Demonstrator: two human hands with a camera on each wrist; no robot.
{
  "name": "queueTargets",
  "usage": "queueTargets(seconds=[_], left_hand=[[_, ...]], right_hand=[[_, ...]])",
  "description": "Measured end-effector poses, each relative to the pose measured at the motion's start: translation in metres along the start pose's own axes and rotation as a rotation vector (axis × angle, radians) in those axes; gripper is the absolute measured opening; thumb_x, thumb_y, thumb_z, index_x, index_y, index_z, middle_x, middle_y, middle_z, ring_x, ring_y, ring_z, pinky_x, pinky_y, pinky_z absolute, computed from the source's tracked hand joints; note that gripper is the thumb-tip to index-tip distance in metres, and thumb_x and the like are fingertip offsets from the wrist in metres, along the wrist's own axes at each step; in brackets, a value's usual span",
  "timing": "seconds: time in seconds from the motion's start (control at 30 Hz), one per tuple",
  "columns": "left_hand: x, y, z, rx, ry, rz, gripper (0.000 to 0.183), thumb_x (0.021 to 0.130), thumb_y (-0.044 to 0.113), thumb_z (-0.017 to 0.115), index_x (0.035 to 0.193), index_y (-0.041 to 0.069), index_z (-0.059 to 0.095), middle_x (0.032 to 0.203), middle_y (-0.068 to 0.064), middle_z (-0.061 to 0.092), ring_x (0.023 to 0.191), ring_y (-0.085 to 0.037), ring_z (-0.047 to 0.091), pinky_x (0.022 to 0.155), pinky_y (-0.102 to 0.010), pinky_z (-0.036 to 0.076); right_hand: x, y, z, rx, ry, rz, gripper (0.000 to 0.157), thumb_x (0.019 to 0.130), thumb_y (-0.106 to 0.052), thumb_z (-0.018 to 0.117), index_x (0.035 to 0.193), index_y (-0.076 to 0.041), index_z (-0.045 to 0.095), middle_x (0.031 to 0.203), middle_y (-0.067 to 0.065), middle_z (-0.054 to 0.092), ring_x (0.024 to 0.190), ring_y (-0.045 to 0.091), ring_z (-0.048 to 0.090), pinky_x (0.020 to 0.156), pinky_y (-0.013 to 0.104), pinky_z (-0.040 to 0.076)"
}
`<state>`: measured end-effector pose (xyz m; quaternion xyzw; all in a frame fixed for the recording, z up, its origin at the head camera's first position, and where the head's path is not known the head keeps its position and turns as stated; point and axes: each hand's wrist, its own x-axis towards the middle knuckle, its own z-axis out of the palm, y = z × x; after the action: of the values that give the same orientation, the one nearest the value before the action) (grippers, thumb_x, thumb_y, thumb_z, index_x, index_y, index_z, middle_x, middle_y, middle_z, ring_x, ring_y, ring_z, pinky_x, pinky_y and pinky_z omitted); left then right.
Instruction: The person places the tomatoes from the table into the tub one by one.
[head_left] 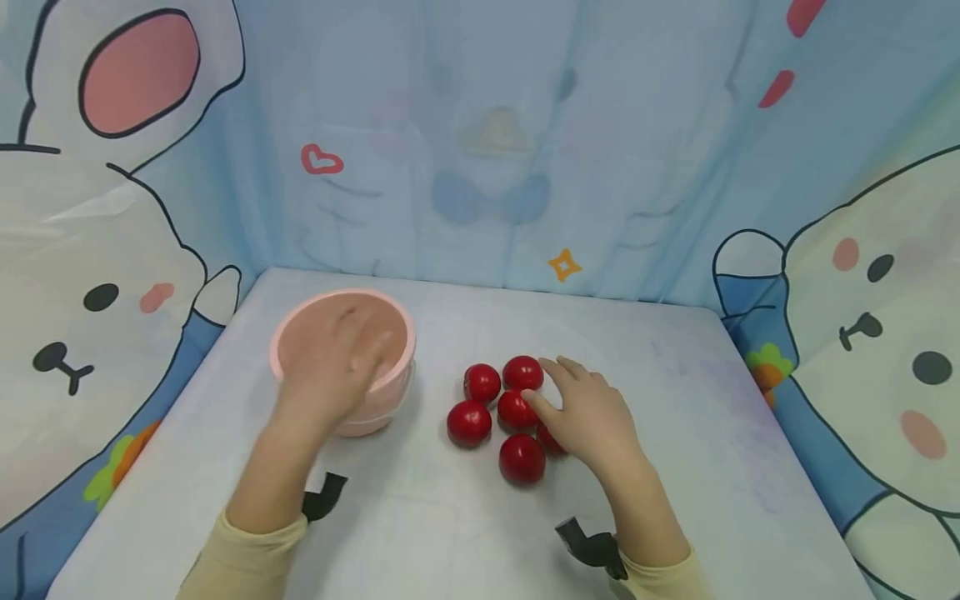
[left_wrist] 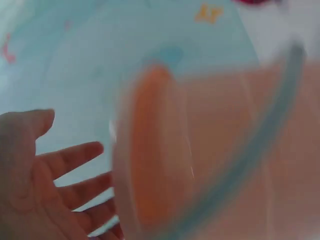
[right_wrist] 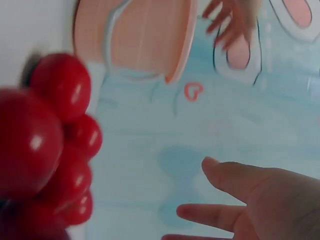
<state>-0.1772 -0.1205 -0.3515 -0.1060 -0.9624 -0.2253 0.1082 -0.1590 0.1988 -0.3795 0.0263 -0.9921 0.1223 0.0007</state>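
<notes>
Six red balls are lying in a close cluster around the middle of the white table, several touching their neighbours. A pink bucket is standing upright near the table's far left corner, its pale handle hanging down against its side. The left hand is hovering just above the bucket's mouth, fingers spread loosely apart and holding nothing; the right wrist view is showing a gap between its fingertips and the rim. The right hand is hanging over the cluster on the side toward the table's right edge, thumb and fingers extended and well parted, gripping nothing; its own wrist view is showing the fingers clear of the balls. One ball is partly hiding beneath it. Beige sleeves are covering both forearms below the wrists. Beyond the table's far edge, a blue curtain is hanging.
</notes>
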Motion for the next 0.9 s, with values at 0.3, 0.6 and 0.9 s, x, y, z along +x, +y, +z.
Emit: queueTargets(seconds=[0.3, 0.6, 0.9], left_hand=[[0.003, -0.104, -0.011, -0.279, 0.139, -0.429, 0.058, 0.104, 0.049, 0.032, 0.155, 0.020, 0.034, 0.155, -0.024, 0.032, 0.132, -0.047, 0.043, 0.097, -0.066, 0.048], [0.003, -0.127, 0.024, -0.776, 0.164, -0.600, 0.051, 0.101, 0.057, 0.037, 0.150, 0.044, 0.037, 0.162, 0.002, 0.032, 0.149, -0.028, 0.031, 0.117, -0.059, 0.033], [0.007, -0.120, 0.041, -1.122, 0.359, -0.601, 0.038, 0.102, 0.044, 0.048, 0.134, 0.029, 0.063, 0.147, 0.009, 0.054, 0.141, -0.011, 0.044, 0.111, -0.027, 0.045]], right_hand=[[0.001, 0.083, 0.033, 0.307, -0.107, 0.137, 0.075, 0.091, -0.055, 0.062, 0.153, -0.022, 0.036, 0.153, 0.020, 0.041, 0.130, 0.045, 0.048, 0.092, 0.061, 0.054], [0.000, 0.115, 0.077, 0.521, -0.248, 0.098, 0.083, 0.080, -0.054, 0.075, 0.151, -0.042, 0.034, 0.155, 0.011, 0.041, 0.103, 0.030, 0.060, 0.071, 0.032, 0.057], [0.003, 0.124, 0.089, 0.587, -0.251, 0.114, 0.076, 0.076, -0.054, 0.079, 0.143, -0.047, 0.045, 0.153, 0.013, 0.043, 0.114, 0.031, 0.058, 0.079, 0.036, 0.059]])
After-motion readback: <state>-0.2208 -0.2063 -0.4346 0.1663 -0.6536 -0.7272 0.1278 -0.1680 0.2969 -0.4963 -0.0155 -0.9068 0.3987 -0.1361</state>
